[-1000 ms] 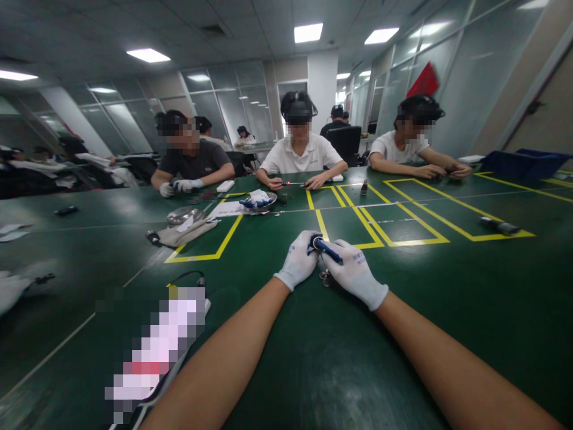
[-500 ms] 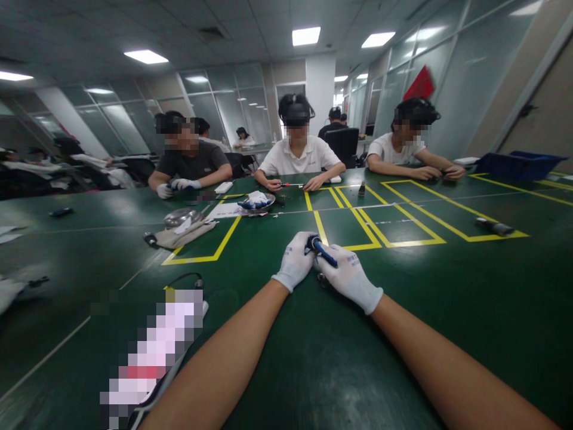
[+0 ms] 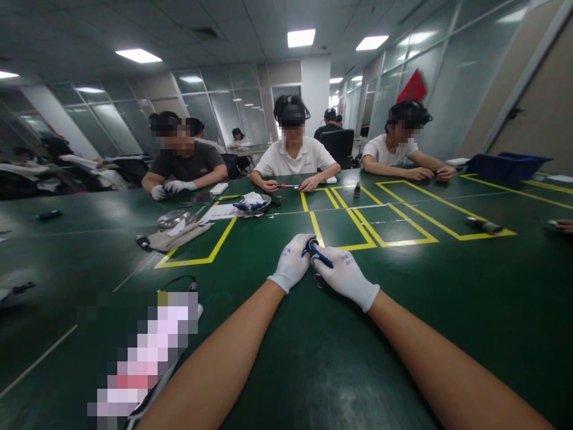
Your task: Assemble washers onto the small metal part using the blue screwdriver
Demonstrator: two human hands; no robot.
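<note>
Both my hands wear white gloves and meet above the green table (image 3: pixel 340 370). My left hand (image 3: pixel 290 263) is closed around a dark, round-ended piece (image 3: pixel 311 243), most of which its fingers hide. In my right hand (image 3: pixel 347 278) is a slim blue tool (image 3: pixel 323 258), its tip against the dark piece; its exact kind does not show. Just under the right hand's fingers lies a small dark metal ring-shaped part (image 3: pixel 318 280), partly covered.
Yellow tape (image 3: pixel 405 243) marks rectangles ahead. A metal bowl (image 3: pixel 175 219), a beige cloth (image 3: pixel 179 237) and a plate edge (image 3: pixel 267 203) lie left of centre. A dark cylinder (image 3: pixel 484 225) and blue bin (image 3: pixel 508 167) are at right. Three people sit opposite.
The camera view has turned slightly, so the surroundings sit a little further left. Part of another person's hand now shows at the right edge. My hands keep nearly the same hold.
</note>
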